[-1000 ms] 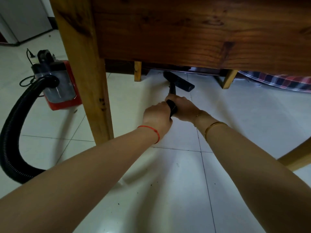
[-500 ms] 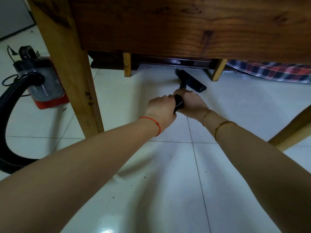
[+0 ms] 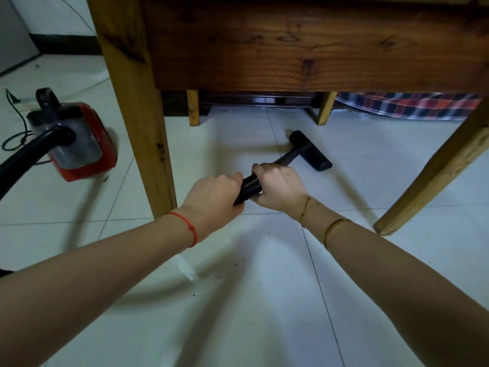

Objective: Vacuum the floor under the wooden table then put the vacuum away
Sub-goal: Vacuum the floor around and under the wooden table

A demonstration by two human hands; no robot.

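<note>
Both hands grip the black ribbed vacuum hose [image 3: 248,187] low over the white tile floor. My left hand [image 3: 214,197] holds it nearer to me, and my right hand [image 3: 279,188] holds it just ahead. The black floor nozzle [image 3: 310,151] lies flat on the tiles under the wooden table [image 3: 291,46], a little beyond my right hand. The red and grey vacuum body [image 3: 76,144] sits on the floor at the left, outside the near left table leg [image 3: 140,123], with the hose running off the left edge.
A slanted wooden leg [image 3: 434,178] stands at the right. Two short far legs [image 3: 193,107] and dark furniture are at the back. A plaid cloth [image 3: 407,105] lies at the back right. A black power cord [image 3: 16,128] trails at the far left. Dark crumbs dot the near tiles.
The nozzle has slid back toward me and to the right, out from the far edge under the table. Both hands have pulled back with the hose, and the vacuum body has shifted closer.
</note>
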